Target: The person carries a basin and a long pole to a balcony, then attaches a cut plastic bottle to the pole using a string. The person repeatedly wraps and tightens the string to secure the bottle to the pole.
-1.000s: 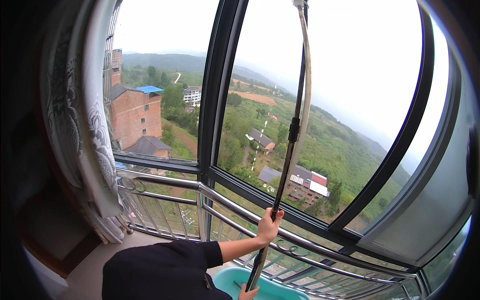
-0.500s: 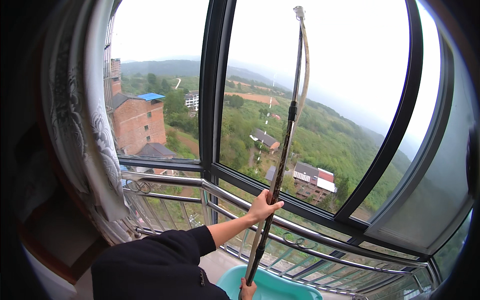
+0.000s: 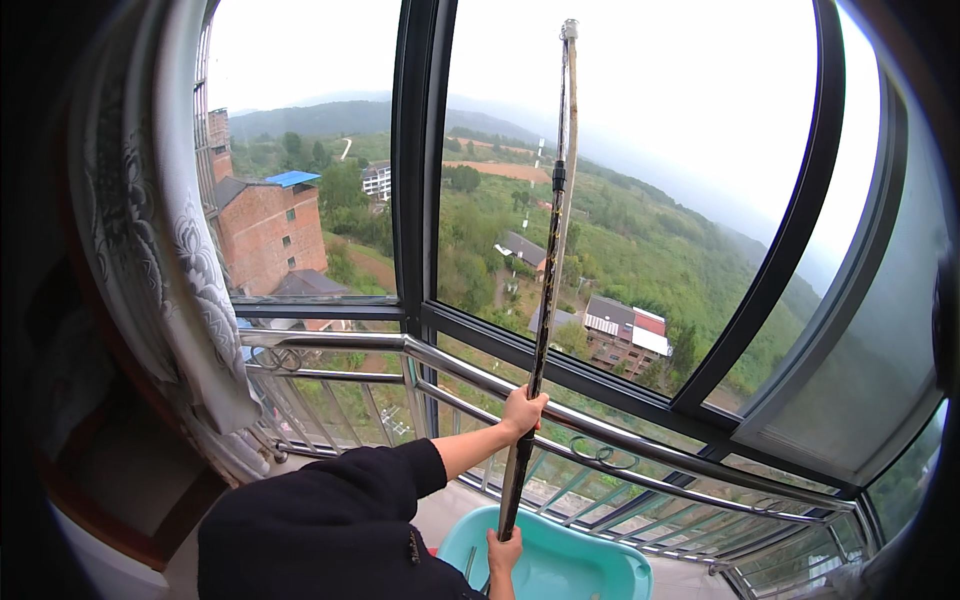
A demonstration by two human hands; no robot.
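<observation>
A long dark telescopic fishing rod (image 3: 549,290) stands nearly upright before me, its top tilted slightly right. A thin pale stick (image 3: 572,110) runs alongside it, and metal rings cluster at the tip. My left hand (image 3: 524,411) is wrapped round the rod at about railing height. Lower down, my right hand (image 3: 504,551) grips the same rod near its bottom end, in front of the turquoise tub (image 3: 641,572). The rod's lowest end is hidden by my hand and sleeve.
A shiny metal railing (image 3: 465,368) crosses behind the rod. Beyond it are dark-framed windows (image 3: 424,200), with hills and buildings outside. White patterned curtains (image 3: 185,260) hang at the left. The tub stands on the floor below the railing.
The rod's top has swung left and its tilt has lessened. My left hand has shifted slightly down, while my right hand has come up and a little to the right.
</observation>
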